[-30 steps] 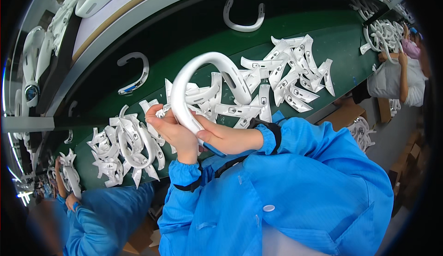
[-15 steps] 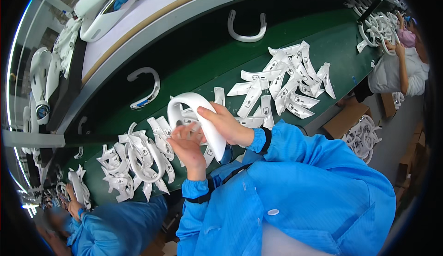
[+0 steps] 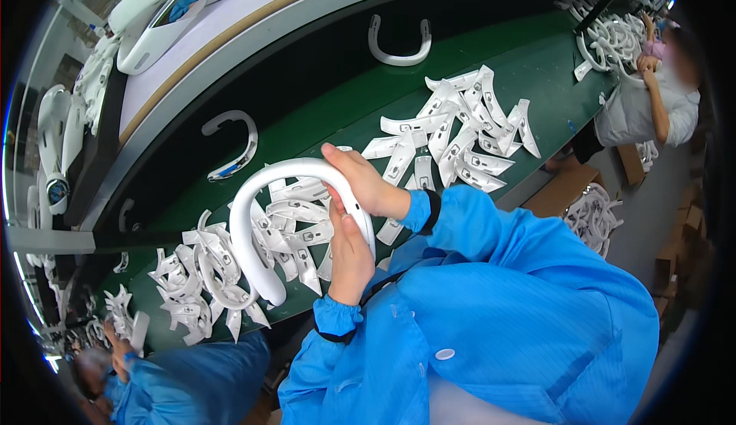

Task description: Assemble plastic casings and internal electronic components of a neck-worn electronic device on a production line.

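Observation:
A white U-shaped plastic band (image 3: 261,203) is held over the green belt, its open ends pointing down toward me. My right hand (image 3: 366,183) grips its upper right bend. My left hand (image 3: 349,255) clasps the right leg of the band just below. Both arms wear blue sleeves. Beneath the band lie several white curved shell pieces (image 3: 295,229).
More white shell pieces (image 3: 468,137) are heaped on the green belt (image 3: 537,57) at right, and another pile (image 3: 195,291) at left. Two finished U-bands (image 3: 230,145) (image 3: 399,42) lie on the dark lane behind. A person in blue (image 3: 165,383) works at lower left, another person (image 3: 652,95) at far right.
The band has turned and dropped from a raised arch to hanging with its ends down. My left hand has slid from its left end to the right leg.

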`<action>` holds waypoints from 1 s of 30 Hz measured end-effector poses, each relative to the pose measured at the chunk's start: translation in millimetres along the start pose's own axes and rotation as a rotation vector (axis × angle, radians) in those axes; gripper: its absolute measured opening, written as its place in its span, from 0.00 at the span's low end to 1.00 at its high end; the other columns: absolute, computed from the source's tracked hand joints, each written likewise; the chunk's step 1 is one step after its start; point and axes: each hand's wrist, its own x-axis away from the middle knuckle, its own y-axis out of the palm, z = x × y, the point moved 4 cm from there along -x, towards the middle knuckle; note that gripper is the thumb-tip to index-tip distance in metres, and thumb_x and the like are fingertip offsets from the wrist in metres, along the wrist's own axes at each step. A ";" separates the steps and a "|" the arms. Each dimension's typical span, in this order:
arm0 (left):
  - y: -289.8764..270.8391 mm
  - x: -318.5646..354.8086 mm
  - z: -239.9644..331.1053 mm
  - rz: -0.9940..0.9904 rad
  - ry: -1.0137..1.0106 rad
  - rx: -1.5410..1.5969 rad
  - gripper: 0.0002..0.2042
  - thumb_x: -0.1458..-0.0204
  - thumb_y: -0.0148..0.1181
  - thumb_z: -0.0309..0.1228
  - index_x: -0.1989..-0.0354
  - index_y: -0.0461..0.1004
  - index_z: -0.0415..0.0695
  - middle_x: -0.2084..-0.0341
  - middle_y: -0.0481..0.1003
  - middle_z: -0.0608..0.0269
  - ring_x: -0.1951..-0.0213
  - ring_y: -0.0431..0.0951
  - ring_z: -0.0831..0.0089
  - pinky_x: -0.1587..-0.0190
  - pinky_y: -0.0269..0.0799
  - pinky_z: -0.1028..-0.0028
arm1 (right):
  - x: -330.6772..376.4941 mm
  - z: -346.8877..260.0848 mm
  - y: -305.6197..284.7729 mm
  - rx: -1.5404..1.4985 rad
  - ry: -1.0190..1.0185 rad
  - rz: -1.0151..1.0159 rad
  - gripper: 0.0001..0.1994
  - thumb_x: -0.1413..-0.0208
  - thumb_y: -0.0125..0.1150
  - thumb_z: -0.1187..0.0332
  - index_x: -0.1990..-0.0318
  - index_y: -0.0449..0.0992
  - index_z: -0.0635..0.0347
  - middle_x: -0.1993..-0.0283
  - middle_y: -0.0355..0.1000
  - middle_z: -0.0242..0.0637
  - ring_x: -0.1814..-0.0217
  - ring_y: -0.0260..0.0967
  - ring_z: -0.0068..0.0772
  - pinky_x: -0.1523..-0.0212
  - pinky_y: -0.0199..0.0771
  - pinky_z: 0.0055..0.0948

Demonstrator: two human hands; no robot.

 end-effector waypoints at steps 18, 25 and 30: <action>5.9 -9.5 -22.8 -0.188 -0.351 0.341 0.33 0.42 0.20 0.55 0.39 0.50 0.40 0.72 0.69 0.61 0.79 0.68 0.78 0.79 0.65 0.79 | 13.8 28.8 -6.2 -0.063 0.011 0.185 0.21 0.40 0.41 0.51 0.64 0.68 0.62 0.75 0.67 0.34 0.73 0.65 0.21 0.73 0.66 0.23; 3.3 -21.2 -16.2 -0.032 -0.078 0.336 0.32 0.42 0.21 0.56 0.43 0.51 0.41 0.76 0.67 0.61 0.79 0.68 0.77 0.79 0.65 0.78 | 0.7 22.6 -2.5 -0.022 -0.177 0.198 0.21 0.41 0.41 0.53 0.69 0.70 0.64 0.81 0.67 0.35 0.81 0.64 0.22 0.79 0.64 0.24; 6.7 -14.4 -9.0 -0.080 -0.321 0.619 0.33 0.42 0.19 0.56 0.62 0.67 0.40 0.81 0.72 0.57 0.80 0.73 0.69 0.77 0.70 0.74 | 1.2 3.1 0.7 -0.116 0.048 0.107 0.26 0.39 0.35 0.48 0.75 0.70 0.62 0.84 0.65 0.35 0.85 0.62 0.23 0.82 0.63 0.23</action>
